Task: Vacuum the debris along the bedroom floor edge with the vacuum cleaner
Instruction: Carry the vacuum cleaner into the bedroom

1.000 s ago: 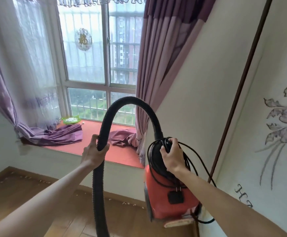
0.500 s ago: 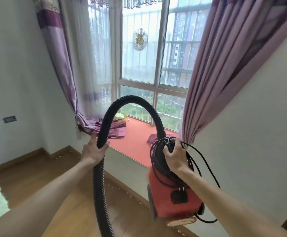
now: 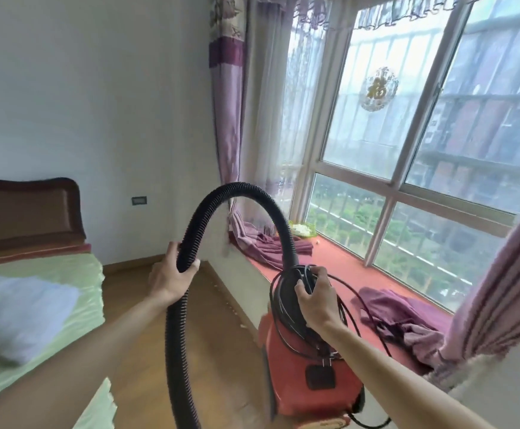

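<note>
I carry a red vacuum cleaner (image 3: 296, 363) off the floor at the lower middle. My right hand (image 3: 316, 297) grips its black top handle, where a black power cord (image 3: 350, 308) is wound in loose loops. A black ribbed hose (image 3: 240, 193) arches up from the vacuum and drops past the bottom edge; its nozzle is out of view. My left hand (image 3: 169, 278) grips the hose on its left side. Pale bits of debris (image 3: 232, 308) lie on the wooden floor along the foot of the window ledge.
A bed with a green sheet (image 3: 45, 274), a white pillow (image 3: 14, 311) and a dark headboard stands at the left. The red window ledge (image 3: 339, 267) at the right holds purple curtain ends and a green dish (image 3: 303, 229). Wooden floor (image 3: 135, 292) runs between bed and ledge.
The view has swung left: the bed has come into sight and the right-hand wall has gone. Both hands keep their grips on the hose and the vacuum handle.
</note>
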Motion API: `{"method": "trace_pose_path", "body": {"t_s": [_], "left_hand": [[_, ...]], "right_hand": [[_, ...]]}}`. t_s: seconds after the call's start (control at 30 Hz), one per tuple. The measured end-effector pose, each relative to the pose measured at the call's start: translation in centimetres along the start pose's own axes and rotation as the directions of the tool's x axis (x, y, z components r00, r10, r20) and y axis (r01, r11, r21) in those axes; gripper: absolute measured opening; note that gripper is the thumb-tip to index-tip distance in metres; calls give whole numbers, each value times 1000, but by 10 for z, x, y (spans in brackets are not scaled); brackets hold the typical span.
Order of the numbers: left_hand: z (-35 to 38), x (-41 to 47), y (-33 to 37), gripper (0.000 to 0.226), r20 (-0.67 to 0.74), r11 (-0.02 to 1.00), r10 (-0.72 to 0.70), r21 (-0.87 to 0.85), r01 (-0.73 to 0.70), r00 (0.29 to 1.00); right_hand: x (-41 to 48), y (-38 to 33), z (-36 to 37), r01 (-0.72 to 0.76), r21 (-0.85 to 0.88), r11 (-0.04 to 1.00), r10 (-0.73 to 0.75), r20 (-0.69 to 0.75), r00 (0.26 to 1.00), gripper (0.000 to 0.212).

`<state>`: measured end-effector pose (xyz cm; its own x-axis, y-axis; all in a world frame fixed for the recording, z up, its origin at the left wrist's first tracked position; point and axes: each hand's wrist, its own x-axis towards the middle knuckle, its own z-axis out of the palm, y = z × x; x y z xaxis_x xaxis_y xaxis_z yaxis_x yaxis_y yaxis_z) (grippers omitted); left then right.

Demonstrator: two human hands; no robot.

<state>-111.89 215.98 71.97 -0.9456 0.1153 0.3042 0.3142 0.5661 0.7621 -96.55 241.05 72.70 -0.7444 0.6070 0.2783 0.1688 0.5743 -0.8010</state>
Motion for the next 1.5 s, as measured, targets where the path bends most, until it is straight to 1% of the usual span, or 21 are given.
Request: {"method": "trace_pose_path", "body": {"t_s": [0.1,0.23,0.37,0.5,0.6,0.73,0.83,0.93,1.07,1.17,1.3,1.5], "left_hand": [[-11,35,-29,36,-30,999,-51,-3,50,998],[-23,64,-53,30,-52,999,-43,-28,42,998],[-36,86,-73,32,-74,997,-69,-43,66,995],[-54,115,-105,31,-123,994,-100,29,105,987],[-62,137,-131,31,-147,991,-123,34,129,982],[-65,168,-160,30,-168,987,-146,42,155,975],[-64,199,-176,31,-196,982,-173,45,185,965],[-59,239,-193,28,-201,980,-189,15,196,961],[-51,310,-215,24,-226,976,-207,13,215,952],[-41,363,-238,24,-217,969,-240,-2,245,946],[-31,425,-265,26,-234,968,-247,-8,253,940],[-22,505,-296,28,-238,966,-247,18,259,939]], "right_hand": [[32,-14,43,26,11,1000,-27,58,998,24],[62,-33,91,47,41,998,-51,108,993,25],[92,-46,135,39,72,997,-49,145,988,29],[123,-57,179,67,76,995,-81,197,977,28],[147,-64,213,112,83,990,-129,233,964,33],[182,-70,262,127,77,989,-142,248,958,29],[215,-75,304,135,85,987,-154,287,946,28],[253,-85,345,134,97,986,-159,330,930,27],[312,-98,402,145,104,984,-173,357,918,29],[355,-105,444,141,100,985,-169,376,911,30],[403,-114,493,144,130,981,-182,358,916,35],[458,-130,535,113,177,978,-167,326,931,32]]}}
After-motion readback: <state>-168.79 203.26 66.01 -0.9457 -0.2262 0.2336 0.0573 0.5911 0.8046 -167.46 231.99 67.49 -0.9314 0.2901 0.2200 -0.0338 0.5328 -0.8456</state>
